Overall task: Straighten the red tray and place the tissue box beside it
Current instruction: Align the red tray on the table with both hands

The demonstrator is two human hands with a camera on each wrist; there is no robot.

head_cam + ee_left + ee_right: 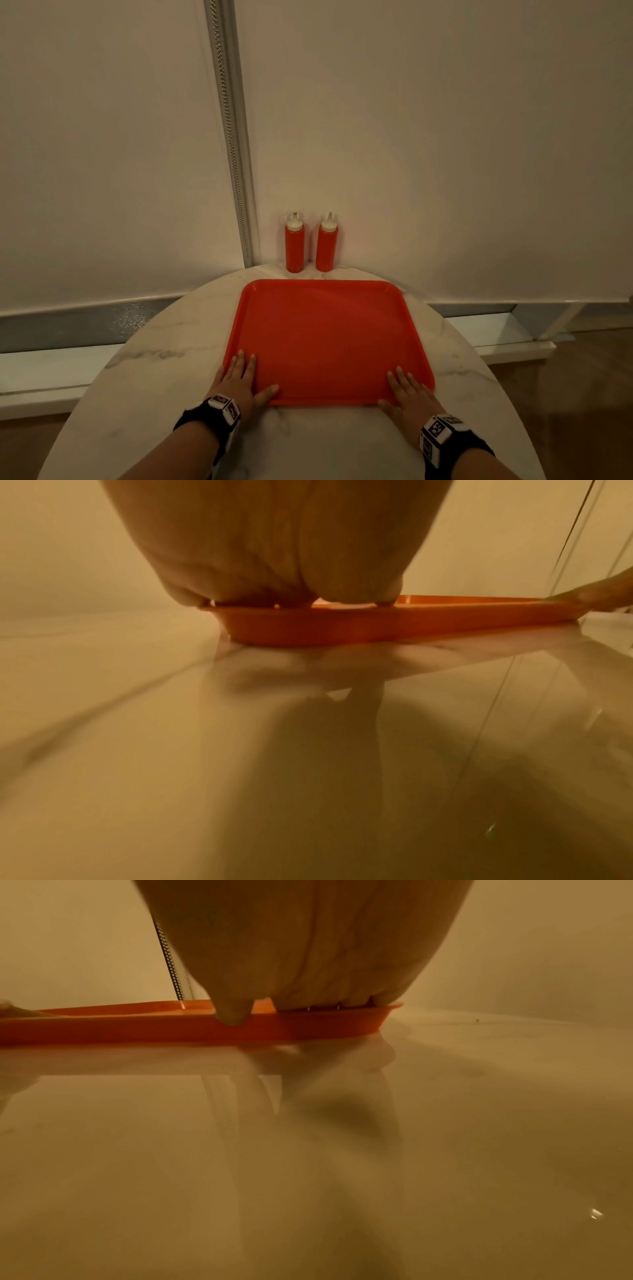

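Observation:
The red tray (325, 339) lies flat on the round marble table (164, 370), its edges nearly square to me. My left hand (245, 377) rests on the tray's near left corner, fingers straight over the rim and thumb along the front edge. My right hand (407, 390) lies the same way on the near right corner. The left wrist view shows my left hand (274, 561) lying on the tray's rim (377, 626). In the right wrist view my right hand's thumb (234, 1015) presses the tray's front wall (137, 1034). No tissue box shows in any view.
Two red squeeze bottles (294, 243) (326, 243) with white caps stand upright against the wall just behind the tray. A beaded blind chain (233, 137) hangs down left of them. Bare marble lies left and right of the tray, and the floor (565, 394) drops off at the right.

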